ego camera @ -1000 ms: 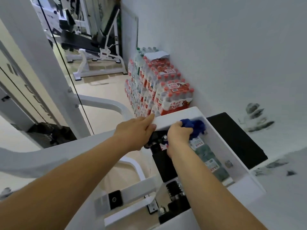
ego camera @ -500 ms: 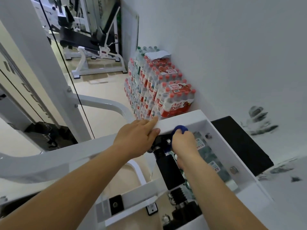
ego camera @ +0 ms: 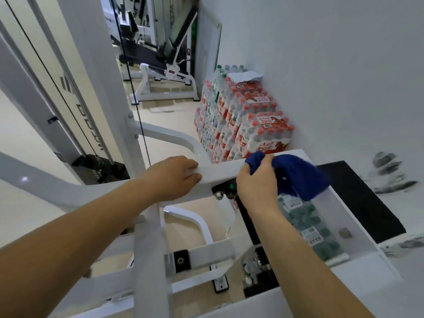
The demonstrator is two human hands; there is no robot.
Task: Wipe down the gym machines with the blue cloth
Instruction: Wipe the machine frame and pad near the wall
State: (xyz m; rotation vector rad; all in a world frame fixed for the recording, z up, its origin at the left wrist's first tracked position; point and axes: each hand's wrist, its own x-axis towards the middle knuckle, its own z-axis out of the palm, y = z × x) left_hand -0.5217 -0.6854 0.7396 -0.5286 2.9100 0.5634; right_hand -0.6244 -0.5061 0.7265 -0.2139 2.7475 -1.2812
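A white gym machine frame [ego camera: 220, 172] runs across the view, with a box-like white bracket at its right end. My left hand [ego camera: 172, 177] lies flat over the top of the white bar, fingers wrapped on its edge. My right hand [ego camera: 257, 184] grips the blue cloth [ego camera: 296, 175], which is bunched against the top edge and inner side of the bracket. Part of the cloth hangs down into the bracket opening. A black bolt assembly [ego camera: 223, 189] sits just under the bar between my hands.
Stacked packs of bottled water [ego camera: 243, 120] stand against the white wall [ego camera: 321, 65] beyond the bar. A black pad [ego camera: 360, 198] is at the right. More bottles [ego camera: 314, 230] show below through the bracket. A cable [ego camera: 135, 99] and white upright post rise at left; another machine [ego camera: 156, 60] stands far back.
My right hand has come up from inside the bracket to its top edge, and the blue cloth has spread out to the right. My left hand has kept its hold on the bar.
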